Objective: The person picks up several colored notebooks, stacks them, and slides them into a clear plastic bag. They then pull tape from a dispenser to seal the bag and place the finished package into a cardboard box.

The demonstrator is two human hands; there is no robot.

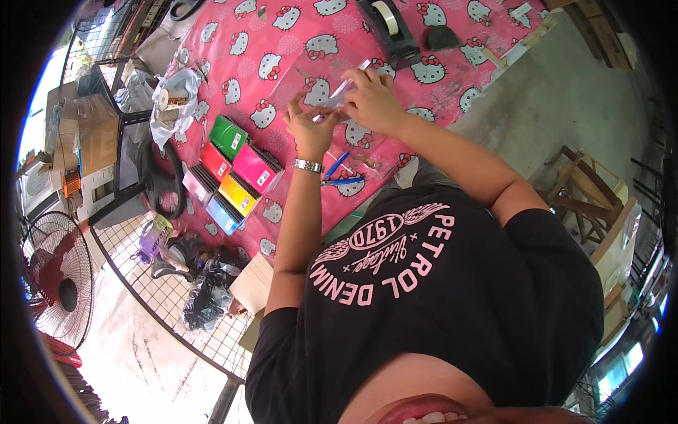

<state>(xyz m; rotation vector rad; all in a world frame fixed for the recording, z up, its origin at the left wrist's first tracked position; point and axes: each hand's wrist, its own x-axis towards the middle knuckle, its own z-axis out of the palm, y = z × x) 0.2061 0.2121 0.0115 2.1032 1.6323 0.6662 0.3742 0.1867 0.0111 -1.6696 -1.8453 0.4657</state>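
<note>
My left hand point(308, 126), with a metal watch on the wrist, and my right hand point(372, 99) meet over a table under a pink cartoon-cat cloth point(282, 42). Both pinch the near edge of a clear plastic bag point(314, 74) that lies flat on the cloth. What is inside the bag, if anything, I cannot tell. A blue-handled tool point(340, 174) lies just below my left wrist. Left of it stands a cluster of small coloured boxes point(233, 173): green, red, pink, yellow, blue. A black tape dispenser point(389, 28) sits beyond my right hand.
A crumpled plastic bag point(176, 99) with small items lies at the cloth's left edge. Cardboard boxes point(92, 134), a floor fan point(60, 283) and a wire grid point(162, 283) are at the left. A wooden chair point(586, 191) stands on the concrete floor at the right.
</note>
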